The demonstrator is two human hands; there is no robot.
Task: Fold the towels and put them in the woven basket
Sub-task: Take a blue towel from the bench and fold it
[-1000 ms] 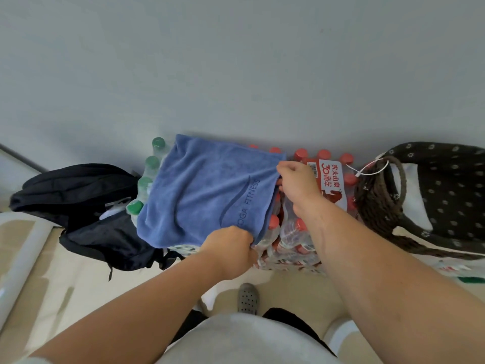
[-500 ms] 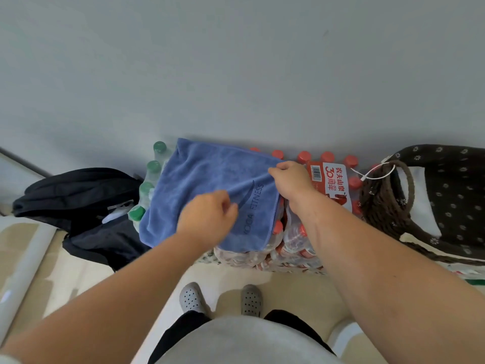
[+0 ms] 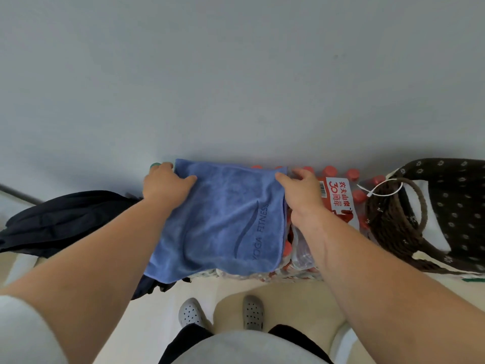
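Note:
A blue towel (image 3: 223,222) printed "YOGA FITNESS" lies folded over packs of bottled water against the wall. My left hand (image 3: 165,183) grips its far left corner, thumb on top of the cloth. My right hand (image 3: 301,187) holds the far right corner, thumb on the towel and fingers behind the edge. The woven basket (image 3: 388,219), dark brown with a looped handle, stands to the right of the bottles.
Shrink-wrapped red-capped water bottles (image 3: 341,200) sit under and right of the towel. A black backpack (image 3: 63,219) lies on the floor at the left. A dark floral cloth (image 3: 456,206) lines the basket. My feet in grey clogs (image 3: 220,311) stand on the beige floor.
My left hand let go of the towel's near edge and moved up to the far left corner. My right hand stayed at the far right corner. The towel lies flatter.

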